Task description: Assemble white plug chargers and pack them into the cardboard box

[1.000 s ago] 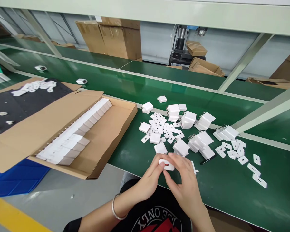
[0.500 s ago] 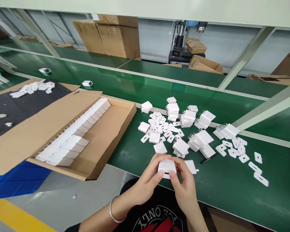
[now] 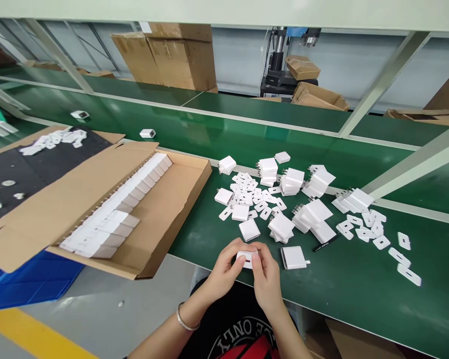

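Note:
Between both hands, over the front edge of the green bench, is a white charger (image 3: 247, 259), its port end facing me. My left hand (image 3: 226, 267) grips its left side, thumb on the port face. My right hand (image 3: 265, 271) closes on the other side, its thumb on the same face. Just right of the hands lies a single white charger block (image 3: 294, 258) with a prong sticking out. Beyond them are stacked chargers (image 3: 282, 226) and a heap of loose white end plates (image 3: 245, 184). A black pen (image 3: 326, 243) lies to the right.
An open cardboard box (image 3: 160, 249) with a row of chargers (image 3: 112, 224) stands on the left. More end plates (image 3: 381, 243) are scattered at the right. A slanted metal post (image 3: 415, 154) rises from the bench's back. Large cartons (image 3: 183, 62) stand behind.
Both hands have shifted slightly left and down with the charger, which is now tilted so its port face shows more. The charger block on the right is now uncovered.

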### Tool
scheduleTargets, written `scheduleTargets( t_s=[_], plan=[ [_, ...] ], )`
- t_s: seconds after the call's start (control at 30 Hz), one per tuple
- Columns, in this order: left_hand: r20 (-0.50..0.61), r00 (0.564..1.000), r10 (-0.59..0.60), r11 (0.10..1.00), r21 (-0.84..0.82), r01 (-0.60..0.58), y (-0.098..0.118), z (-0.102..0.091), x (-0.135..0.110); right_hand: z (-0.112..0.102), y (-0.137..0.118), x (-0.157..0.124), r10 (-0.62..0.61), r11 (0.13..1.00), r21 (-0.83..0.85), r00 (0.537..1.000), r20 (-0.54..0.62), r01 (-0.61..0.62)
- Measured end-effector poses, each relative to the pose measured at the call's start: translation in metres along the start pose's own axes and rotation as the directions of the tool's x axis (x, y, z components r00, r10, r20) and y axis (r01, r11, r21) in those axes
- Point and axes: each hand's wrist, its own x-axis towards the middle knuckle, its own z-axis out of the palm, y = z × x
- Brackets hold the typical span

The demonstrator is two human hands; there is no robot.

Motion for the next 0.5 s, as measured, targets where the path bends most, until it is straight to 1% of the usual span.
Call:
scheduleTargets(
  t_s=[0.1,0.23,0.3,0.5],
  plan=[
    [0.036,0.999,-0.011,1.000,-0.019,0.012,-0.0035,-0.0023,-0.0020,0.0007,0.0039,0.0000,0.004,1.000,0.006,1.000,-0.003,-0.004],
    [0.058,0.998,-0.026,0.999,-0.030,0.028,-0.0018,-0.0038,-0.0031,-0.0004,0.0018,-0.0021,0.013,1.000,0.007,1.000,-0.006,-0.013],
    [0.047,0.998,-0.036,0.999,-0.021,0.037,-0.0016,-0.0034,-0.0030,-0.0002,0.0006,-0.0022,0.017,1.000,-0.001,1.000,-0.001,-0.017],
    [-0.030,0.999,-0.038,0.999,-0.021,0.038,-0.0039,-0.0012,-0.0034,0.0011,0.0025,-0.0009,0.021,0.999,-0.042,1.000,0.008,-0.021]
  ],
)
